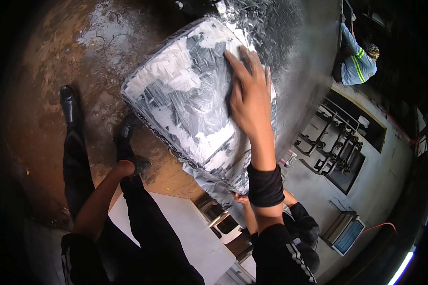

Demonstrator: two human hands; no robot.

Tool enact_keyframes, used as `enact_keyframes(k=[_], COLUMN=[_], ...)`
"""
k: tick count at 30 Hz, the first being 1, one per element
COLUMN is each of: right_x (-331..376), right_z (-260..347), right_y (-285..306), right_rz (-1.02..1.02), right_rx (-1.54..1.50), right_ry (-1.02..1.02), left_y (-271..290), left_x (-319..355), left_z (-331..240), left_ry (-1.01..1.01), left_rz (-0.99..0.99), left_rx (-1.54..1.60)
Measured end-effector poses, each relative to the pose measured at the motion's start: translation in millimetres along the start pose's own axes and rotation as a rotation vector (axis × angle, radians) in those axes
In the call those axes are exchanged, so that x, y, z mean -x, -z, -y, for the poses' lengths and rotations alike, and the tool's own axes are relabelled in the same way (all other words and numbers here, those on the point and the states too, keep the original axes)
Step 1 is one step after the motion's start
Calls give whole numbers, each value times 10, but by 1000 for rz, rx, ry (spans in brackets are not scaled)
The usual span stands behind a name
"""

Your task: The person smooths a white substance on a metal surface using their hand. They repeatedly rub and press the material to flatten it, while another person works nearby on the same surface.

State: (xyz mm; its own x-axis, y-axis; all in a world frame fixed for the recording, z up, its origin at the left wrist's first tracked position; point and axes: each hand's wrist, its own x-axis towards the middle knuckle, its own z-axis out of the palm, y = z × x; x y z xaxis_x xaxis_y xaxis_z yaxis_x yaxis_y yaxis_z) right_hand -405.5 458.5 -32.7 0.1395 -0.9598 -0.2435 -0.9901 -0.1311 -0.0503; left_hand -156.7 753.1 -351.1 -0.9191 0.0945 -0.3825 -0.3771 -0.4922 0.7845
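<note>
a bulky slab (pixel 192 107), its wrinkled grey skin smeared with white, sat at the middle of the scene, toward the far side, with a dark patterned plate (pixel 290 21) beyond it on the right. the person's right hand (pixel 252 97) lay flat on the slab's right part, fingers spread and gently bent, palm down, pressing or resting without closing round anything. the left hand (pixel 141 166) was down to the left near a dark trouser leg; it was too dark to tell how its fingers stood or whether they held something. a co-worker's hand (pixel 241 197) was at the slab's near edge, seemingly touching it from below.

by its bulk, the slab looked awkward for one hand and perhaps fairly heavy, though its weight could not be seen. its rounded edges suggested some padding over a firmer body. the smooth, smeared top would probably have been slippery and offered nothing to pinch; the better hold seemed to be beneath opposite edges, with open palms.
</note>
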Motion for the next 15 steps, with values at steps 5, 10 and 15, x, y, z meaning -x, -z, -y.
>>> enact_keyframes(k=[5, 10, 15], right_x=[65, 438, 4], right_z=[90, 178, 23], right_y=[-14, 132, 46], right_rz=[78, 233, 130], right_rx=[139, 93, 174], right_ry=[43, 52, -1], left_y=[-91, -210, -140], left_x=[-37, -47, -12], left_z=[106, 120, -40], left_ry=[-121, -197, 300], left_rz=[82, -42, -165], left_rx=[-393, -426, -117])
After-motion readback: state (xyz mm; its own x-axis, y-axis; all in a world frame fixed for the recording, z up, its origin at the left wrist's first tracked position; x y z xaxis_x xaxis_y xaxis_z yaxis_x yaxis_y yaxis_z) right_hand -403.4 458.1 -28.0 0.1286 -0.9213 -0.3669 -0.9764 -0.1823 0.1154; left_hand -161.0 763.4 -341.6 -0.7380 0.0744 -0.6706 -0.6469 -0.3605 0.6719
